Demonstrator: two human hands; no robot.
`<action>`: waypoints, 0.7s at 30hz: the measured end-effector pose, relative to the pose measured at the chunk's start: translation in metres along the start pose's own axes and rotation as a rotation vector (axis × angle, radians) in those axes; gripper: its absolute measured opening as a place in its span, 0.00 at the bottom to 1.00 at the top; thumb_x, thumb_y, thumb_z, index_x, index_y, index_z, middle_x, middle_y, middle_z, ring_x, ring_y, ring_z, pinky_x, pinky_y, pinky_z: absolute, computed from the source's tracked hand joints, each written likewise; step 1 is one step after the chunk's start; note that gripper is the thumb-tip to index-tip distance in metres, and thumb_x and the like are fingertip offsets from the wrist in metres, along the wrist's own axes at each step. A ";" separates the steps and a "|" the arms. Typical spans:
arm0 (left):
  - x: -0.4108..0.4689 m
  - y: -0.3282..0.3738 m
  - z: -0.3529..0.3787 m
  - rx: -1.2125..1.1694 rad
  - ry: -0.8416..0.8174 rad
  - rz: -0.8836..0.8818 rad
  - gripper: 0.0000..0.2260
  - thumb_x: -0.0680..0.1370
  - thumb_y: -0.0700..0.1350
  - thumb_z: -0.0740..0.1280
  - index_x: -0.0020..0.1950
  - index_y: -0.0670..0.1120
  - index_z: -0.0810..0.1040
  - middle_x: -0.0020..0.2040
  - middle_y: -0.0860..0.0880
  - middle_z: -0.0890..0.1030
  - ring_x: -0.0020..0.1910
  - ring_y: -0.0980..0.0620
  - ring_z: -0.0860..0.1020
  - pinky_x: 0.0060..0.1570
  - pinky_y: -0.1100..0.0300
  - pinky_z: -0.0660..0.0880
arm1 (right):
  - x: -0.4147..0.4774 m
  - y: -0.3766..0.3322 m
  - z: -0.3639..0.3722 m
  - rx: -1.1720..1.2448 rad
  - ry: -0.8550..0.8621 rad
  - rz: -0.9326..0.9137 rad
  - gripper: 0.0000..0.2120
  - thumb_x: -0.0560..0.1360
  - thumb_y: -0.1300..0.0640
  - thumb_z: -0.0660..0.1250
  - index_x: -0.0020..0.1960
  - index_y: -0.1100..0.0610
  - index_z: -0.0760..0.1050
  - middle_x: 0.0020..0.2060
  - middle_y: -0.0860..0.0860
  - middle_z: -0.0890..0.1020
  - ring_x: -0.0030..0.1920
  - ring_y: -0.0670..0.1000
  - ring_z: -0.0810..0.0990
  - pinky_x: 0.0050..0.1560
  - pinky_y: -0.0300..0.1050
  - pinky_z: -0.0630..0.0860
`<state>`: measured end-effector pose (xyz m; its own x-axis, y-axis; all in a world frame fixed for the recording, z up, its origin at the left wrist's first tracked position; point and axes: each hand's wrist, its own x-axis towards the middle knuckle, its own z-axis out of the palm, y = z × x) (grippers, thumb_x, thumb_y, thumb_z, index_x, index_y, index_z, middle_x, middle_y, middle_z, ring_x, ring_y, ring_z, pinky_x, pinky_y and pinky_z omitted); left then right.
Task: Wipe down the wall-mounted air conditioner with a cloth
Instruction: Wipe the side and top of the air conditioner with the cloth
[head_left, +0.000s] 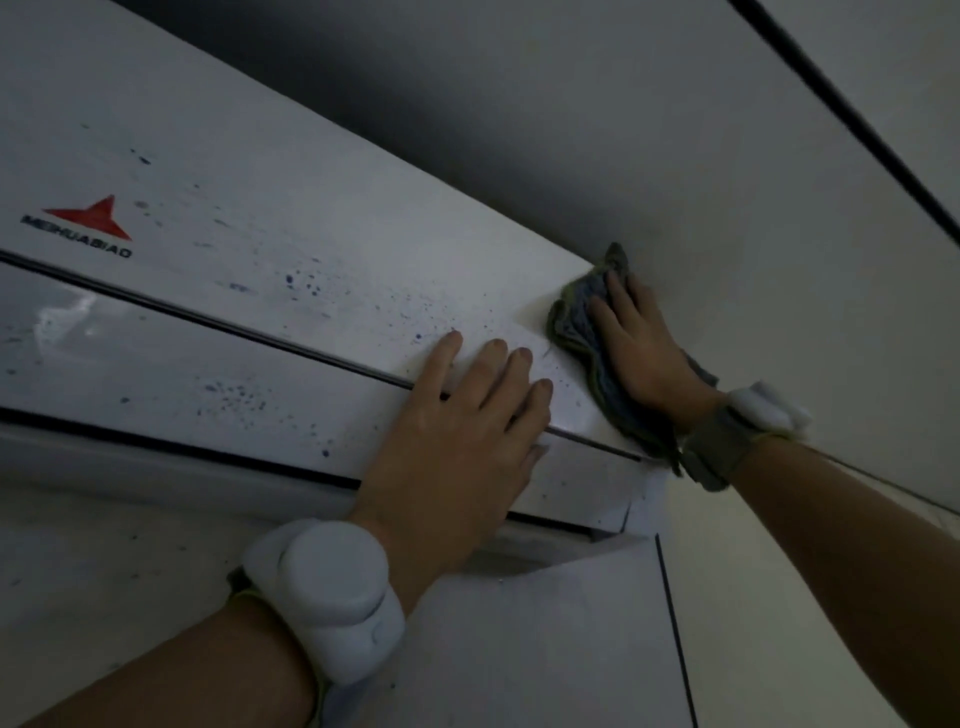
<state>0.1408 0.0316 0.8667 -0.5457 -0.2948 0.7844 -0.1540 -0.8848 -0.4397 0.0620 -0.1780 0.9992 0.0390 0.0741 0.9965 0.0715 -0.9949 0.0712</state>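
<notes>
At the far left, the air conditioner (234, 208) fills the view from below. It is a long white casing mounted high on the wall, running diagonally from upper left down to the right, with a red triangular logo (88, 218) and dark lettering beneath it. Its front panel is speckled with small blue-purple spots, thickest toward the middle and right, and dark seams separate the panel from the glossy flap below.

Your left hand (457, 431) lies flat on the lower right part of the casing. The fingers are straight and slightly spread, with their tips on the front panel above the seam and the palm over the flap. It holds nothing (it only presses on the unit). A bulky white device (332, 592) is strapped to that wrist.

Just to the right, a crumpled blue-grey cloth (576, 317) with greenish edges sits at the right-hand end of the casing, where it meets the wall (779, 260). Your right hand (644, 353) presses on it with extended fingers, and the cloth bunches out past the fingertips and along under the palm. The thumb is out of sight. A strap with a smaller white device (753, 415) circles this wrist.
</notes>
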 end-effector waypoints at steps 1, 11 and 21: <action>0.000 0.001 0.000 -0.006 0.001 -0.002 0.22 0.82 0.55 0.57 0.70 0.44 0.73 0.70 0.40 0.74 0.70 0.40 0.71 0.69 0.37 0.65 | -0.012 0.003 0.001 -0.012 0.021 -0.027 0.37 0.76 0.33 0.43 0.79 0.52 0.52 0.79 0.51 0.50 0.79 0.52 0.47 0.78 0.56 0.49; 0.001 -0.001 0.003 0.012 0.044 -0.027 0.21 0.83 0.54 0.56 0.70 0.43 0.73 0.71 0.40 0.73 0.70 0.39 0.71 0.71 0.37 0.63 | -0.142 -0.003 0.045 0.024 0.370 -0.058 0.27 0.82 0.45 0.51 0.79 0.51 0.52 0.79 0.49 0.52 0.79 0.51 0.47 0.78 0.56 0.51; 0.001 0.000 0.007 0.012 0.099 -0.022 0.21 0.84 0.54 0.56 0.70 0.44 0.73 0.70 0.40 0.74 0.69 0.39 0.72 0.70 0.37 0.64 | -0.111 0.005 0.024 0.158 0.304 -0.152 0.27 0.81 0.39 0.47 0.76 0.50 0.60 0.77 0.52 0.58 0.78 0.50 0.53 0.78 0.52 0.53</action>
<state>0.1456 0.0283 0.8705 -0.6214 -0.2386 0.7463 -0.1575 -0.8950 -0.4173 0.0818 -0.1900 0.8882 -0.2803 0.1730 0.9442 0.2076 -0.9494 0.2356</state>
